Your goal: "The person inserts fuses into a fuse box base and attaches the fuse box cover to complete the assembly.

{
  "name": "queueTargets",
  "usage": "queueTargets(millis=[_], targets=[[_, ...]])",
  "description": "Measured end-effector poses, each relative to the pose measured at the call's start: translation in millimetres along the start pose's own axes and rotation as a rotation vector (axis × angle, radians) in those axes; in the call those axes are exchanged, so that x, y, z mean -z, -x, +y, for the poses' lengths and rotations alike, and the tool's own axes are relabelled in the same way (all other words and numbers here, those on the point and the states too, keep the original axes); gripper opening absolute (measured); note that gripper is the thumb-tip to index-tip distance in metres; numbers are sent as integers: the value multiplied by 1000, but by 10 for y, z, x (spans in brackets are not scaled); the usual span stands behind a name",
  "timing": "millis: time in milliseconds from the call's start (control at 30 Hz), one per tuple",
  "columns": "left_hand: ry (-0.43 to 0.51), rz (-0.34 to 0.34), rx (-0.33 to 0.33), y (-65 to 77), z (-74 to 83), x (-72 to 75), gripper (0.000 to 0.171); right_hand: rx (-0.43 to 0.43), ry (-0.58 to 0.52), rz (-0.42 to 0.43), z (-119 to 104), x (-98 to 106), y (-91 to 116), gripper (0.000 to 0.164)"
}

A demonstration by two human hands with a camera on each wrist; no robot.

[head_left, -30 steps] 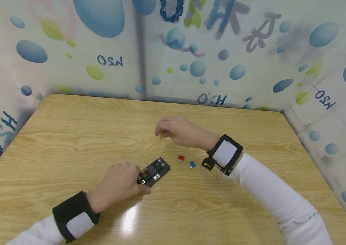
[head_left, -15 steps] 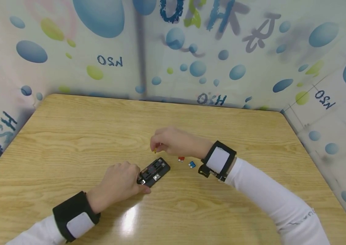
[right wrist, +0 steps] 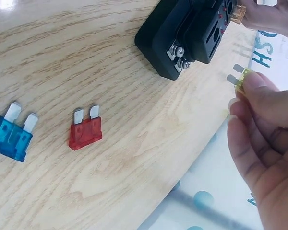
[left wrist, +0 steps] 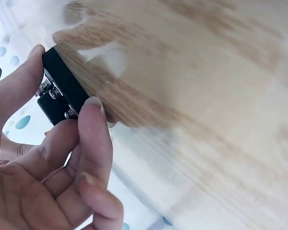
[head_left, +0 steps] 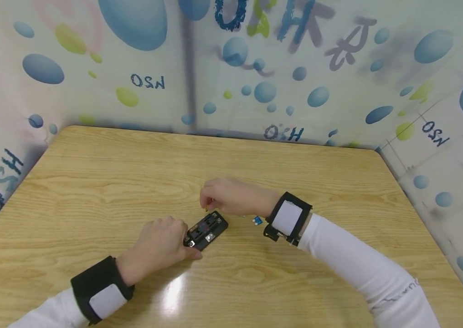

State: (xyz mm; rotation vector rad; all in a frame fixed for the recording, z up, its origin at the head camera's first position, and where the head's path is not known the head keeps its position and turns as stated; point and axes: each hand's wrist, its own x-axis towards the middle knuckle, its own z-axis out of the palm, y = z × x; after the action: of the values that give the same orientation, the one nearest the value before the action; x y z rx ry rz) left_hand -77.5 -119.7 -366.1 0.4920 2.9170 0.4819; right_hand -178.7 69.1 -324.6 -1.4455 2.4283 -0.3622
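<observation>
My left hand [head_left: 162,241] grips the near-left end of a black fuse block [head_left: 211,224], thumb on one side and fingers on the other in the left wrist view. Screw terminals show on the block, and an orange blade fuse [right wrist: 237,14] sits in its far end in the right wrist view. My right hand [head_left: 231,196] pinches a yellow blade fuse [right wrist: 240,85] between thumb and fingertips, just off the block's other end, its two prongs pointing out. A red blade fuse [right wrist: 86,133] and a blue one [right wrist: 12,139] lie on the table near my right hand.
The wooden table [head_left: 133,168] carries all of this, with a printed backdrop [head_left: 231,91] standing behind its back edge. In the head view my right hand hides most of the red fuse. Straps with cameras sit on both wrists.
My right hand has come down and slightly left with the yellow fuse, from beyond the block to close by its end, covering the red fuse. My left hand and the block have stayed put.
</observation>
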Motion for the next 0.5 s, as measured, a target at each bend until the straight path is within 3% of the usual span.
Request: queueTargets(millis=[500], targets=[[12, 23, -23, -1, -7, -4, 47, 15, 72, -60, -77, -165, -51, 9]])
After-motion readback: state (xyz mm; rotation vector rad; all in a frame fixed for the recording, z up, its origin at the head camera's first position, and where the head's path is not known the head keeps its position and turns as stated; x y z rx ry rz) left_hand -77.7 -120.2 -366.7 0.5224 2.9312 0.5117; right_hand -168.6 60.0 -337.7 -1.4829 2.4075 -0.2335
